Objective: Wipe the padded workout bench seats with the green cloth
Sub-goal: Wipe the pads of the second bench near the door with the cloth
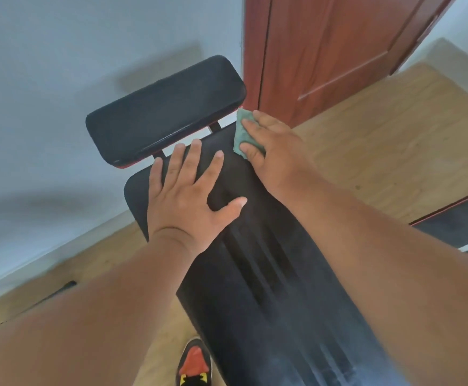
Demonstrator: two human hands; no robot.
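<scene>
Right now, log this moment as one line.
right hand presses green cloth on long pad | left hand flat on pad | headrest pad untouched

Left hand [184,190] flat on long bench pad [269,274], fingers spread; right hand [271,146] just beside it on pad's right edge w/ cloth [241,129] under. Short pad [166,110] beyond fingertips. Door [324,51] behind right hand. Shoe [193,363] below left forearm.

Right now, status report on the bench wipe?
Left hand flat on long black pad. Right hand presses green cloth at far corner. Nothing in the way.
</scene>
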